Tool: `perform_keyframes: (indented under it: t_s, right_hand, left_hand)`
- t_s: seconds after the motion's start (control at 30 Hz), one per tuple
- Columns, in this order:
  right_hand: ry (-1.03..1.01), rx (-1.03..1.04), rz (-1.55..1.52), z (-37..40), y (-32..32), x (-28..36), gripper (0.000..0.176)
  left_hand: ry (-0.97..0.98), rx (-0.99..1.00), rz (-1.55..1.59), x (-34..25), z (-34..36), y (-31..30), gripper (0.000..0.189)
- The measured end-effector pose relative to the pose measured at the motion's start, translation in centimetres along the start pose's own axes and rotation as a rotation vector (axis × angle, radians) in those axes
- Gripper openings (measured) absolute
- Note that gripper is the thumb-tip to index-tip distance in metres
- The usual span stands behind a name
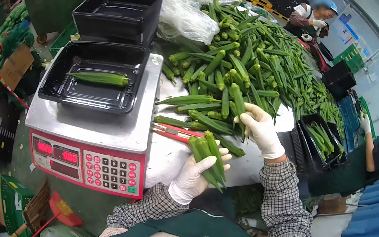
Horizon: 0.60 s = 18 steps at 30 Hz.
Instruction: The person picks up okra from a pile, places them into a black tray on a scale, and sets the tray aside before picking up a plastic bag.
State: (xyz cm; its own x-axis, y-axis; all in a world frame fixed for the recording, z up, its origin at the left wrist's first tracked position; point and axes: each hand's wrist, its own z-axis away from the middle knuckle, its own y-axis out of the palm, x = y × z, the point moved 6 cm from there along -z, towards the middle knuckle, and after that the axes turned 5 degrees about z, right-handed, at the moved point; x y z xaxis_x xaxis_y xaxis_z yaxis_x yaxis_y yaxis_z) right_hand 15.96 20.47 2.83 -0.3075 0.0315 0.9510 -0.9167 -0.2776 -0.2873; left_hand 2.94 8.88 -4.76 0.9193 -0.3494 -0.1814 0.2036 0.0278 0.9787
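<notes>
The left hand (193,178) has its fingers closed around a few okra pods (208,157). Just beside it, the right hand (261,129) pinches a single pod (238,101) at the near edge of the okra pile (244,55) on the worktop (166,159). Further left, one okra (100,78) lies in a black tray (62,91) on the scale (97,133).

Bright even light, fisheye warp, dark vignetted corners

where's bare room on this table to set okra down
Bare white tabletop lies between the scale, the red-handled tool and the left hand with its okra bundle. The black tray on the scale holds a single okra, otherwise bare. Crowded: the okra pile, where the right hand grips one pod.
</notes>
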Motion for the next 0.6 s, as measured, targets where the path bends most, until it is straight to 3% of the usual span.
perform_keyframes:
  t_s: [0.23,0.43,0.53,0.57,0.6]
  right_hand:
    - [-0.001,0.112,-0.233,2.3,0.4,-1.2,0.047]
    - [0.009,0.106,-0.179,3.2,0.8,-0.5,0.05]
    - [0.036,0.081,-0.014,5.3,1.9,0.7,0.05]
    - [-0.066,0.139,0.294,6.2,2.6,1.6,0.049]
    - [-0.311,0.213,0.513,7.0,4.0,2.4,0.043]
  left_hand:
    - [0.009,-0.005,-0.024,0.0,0.0,-0.1,0.054]
    - [0.02,-0.005,0.002,0.0,0.0,0.0,0.052]
    - [0.052,0.016,0.001,0.0,0.0,0.0,0.053]
    - [0.077,0.043,0.009,0.0,-0.1,0.0,0.053]
    - [0.101,0.072,0.016,0.0,-0.3,0.1,0.053]
